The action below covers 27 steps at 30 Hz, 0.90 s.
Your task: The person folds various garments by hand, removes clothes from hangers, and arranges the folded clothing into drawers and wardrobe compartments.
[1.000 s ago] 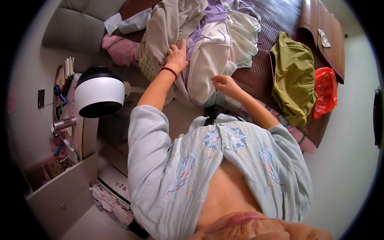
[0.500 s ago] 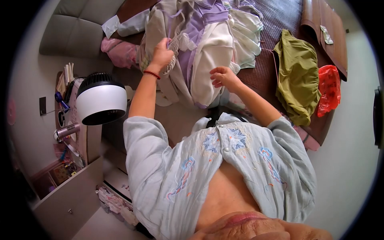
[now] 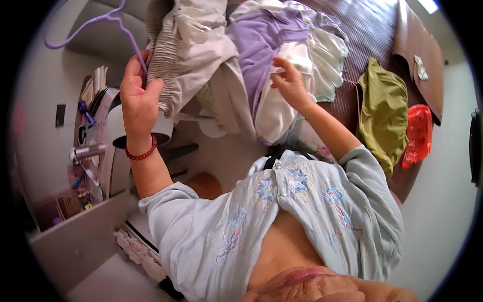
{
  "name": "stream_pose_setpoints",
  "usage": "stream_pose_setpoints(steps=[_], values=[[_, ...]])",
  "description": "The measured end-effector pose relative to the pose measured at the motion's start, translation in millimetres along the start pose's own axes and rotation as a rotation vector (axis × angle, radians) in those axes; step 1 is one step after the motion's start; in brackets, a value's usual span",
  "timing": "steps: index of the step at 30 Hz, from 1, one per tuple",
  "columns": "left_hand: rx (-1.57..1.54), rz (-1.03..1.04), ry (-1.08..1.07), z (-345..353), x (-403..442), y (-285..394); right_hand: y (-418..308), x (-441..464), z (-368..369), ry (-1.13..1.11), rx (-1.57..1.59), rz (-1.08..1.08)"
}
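My left hand (image 3: 141,100), with a red bead bracelet at the wrist, is closed on a purple clothes hanger (image 3: 132,35) and the gathered elastic waistband of beige trousers (image 3: 198,55). The hanger's hooked end reaches toward the upper left. The trousers hang down from my left hand across the pile. My right hand (image 3: 292,85) has its fingers apart and slightly bent, holding nothing, over a white garment (image 3: 282,113) beside a purple garment (image 3: 254,43). Whether its fingertips touch the cloth I cannot tell.
An olive-green garment (image 3: 385,110) and a red plastic bag (image 3: 418,136) lie at the right side of the brown mat (image 3: 367,25). White-green clothing (image 3: 329,55) lies behind the right hand. Left are a white-and-black appliance (image 3: 115,126), a cluttered desk and an open drawer (image 3: 83,241).
My left hand has moved left and toward me, lifting the beige trousers and the hanger off the pile. The right hand has shifted slightly up and right, its fingers uncurling.
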<state>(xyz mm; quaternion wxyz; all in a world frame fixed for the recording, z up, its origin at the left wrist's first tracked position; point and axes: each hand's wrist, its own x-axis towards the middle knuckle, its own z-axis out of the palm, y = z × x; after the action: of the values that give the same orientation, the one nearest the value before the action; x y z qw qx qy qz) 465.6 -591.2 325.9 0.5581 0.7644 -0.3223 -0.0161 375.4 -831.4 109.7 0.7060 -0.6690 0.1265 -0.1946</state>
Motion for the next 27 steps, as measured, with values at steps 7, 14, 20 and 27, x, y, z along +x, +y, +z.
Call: stream_pose_setpoints(steps=[7,14,20,27], values=[[0.322,0.275,-0.248,-8,-60,57,-51,13,-1,-0.125,-0.047,-0.275],[0.526,0.418,-0.274,31,-122,147,-26,64,-55,-0.229,-0.196,-0.472],[0.925,0.297,0.018,36,-186,204,-58,49,-10,-0.301,0.124,-0.368],[1.056,0.297,0.192,25,-240,260,34,50,19,-0.741,0.001,-0.471]])
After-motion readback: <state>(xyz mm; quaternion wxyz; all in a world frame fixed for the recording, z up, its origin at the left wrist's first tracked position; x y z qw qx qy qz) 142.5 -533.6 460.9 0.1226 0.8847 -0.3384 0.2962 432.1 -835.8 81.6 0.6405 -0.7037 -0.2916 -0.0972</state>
